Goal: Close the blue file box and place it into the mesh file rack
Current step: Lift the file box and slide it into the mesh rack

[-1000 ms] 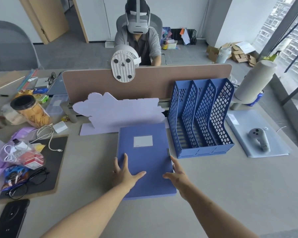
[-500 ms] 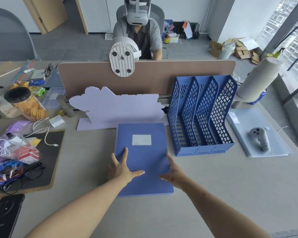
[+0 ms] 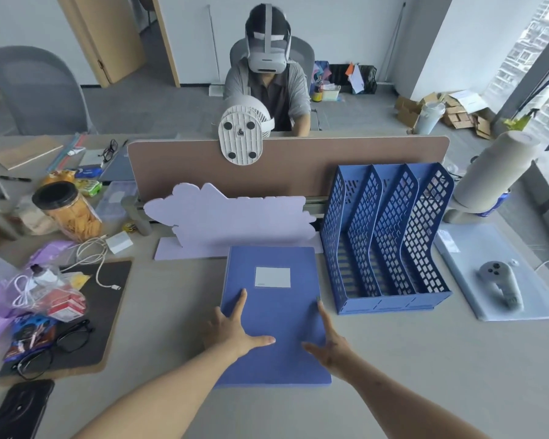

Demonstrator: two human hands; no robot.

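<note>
The blue file box (image 3: 276, 315) lies flat on the desk with its lid down and a white label on top. My left hand (image 3: 232, 331) rests flat on its left part, fingers spread, thumb pointing right. My right hand (image 3: 330, 340) lies along its right edge, fingers spread, thumb on the lid. Neither hand is closed around the box. The blue mesh file rack (image 3: 390, 239) stands just right of the box, with three slots that hold nothing.
A lilac cloud-shaped board (image 3: 229, 217) stands behind the box against the brown divider (image 3: 298, 163). To the left lie a black mat (image 3: 108, 299), glasses, cables, a snack jar (image 3: 70, 213) and a phone. A grey controller (image 3: 501, 285) lies at right. A person sits opposite.
The view has tilted up a little. Both hands stay on the closed box, shifted slightly toward its near half.
</note>
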